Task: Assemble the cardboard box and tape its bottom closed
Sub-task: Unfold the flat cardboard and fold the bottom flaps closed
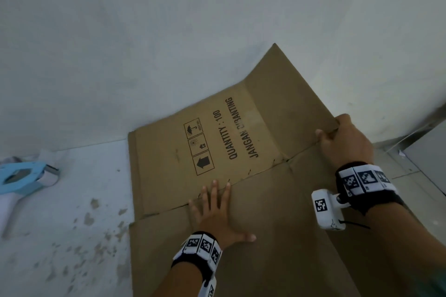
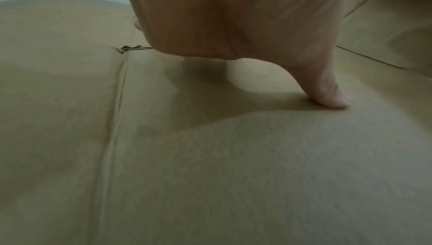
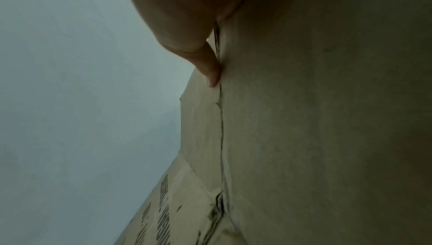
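Note:
A flattened brown cardboard box [image 1: 241, 152] with black print "QUANTITY : 100" lies on the white floor against the wall. My left hand [image 1: 217, 212] presses flat on it with straight, spread fingers, close to the crease; the left wrist view shows my thumb [image 2: 327, 92] touching the cardboard [image 2: 210, 156]. My right hand [image 1: 345, 140] grips the right edge of a flap [image 1: 289, 103] that is tilted up toward the wall, thumb on top. In the right wrist view a fingertip [image 3: 211, 71] sits at the slit between the flaps [image 3: 304, 119]. A blue tape dispenser [image 1: 21, 178] lies at the far left.
The white wall [image 1: 169, 43] rises right behind the box. The floor [image 1: 72, 224] to the left of the box is stained. A metal threshold or door frame [image 1: 415, 137] runs along the right edge.

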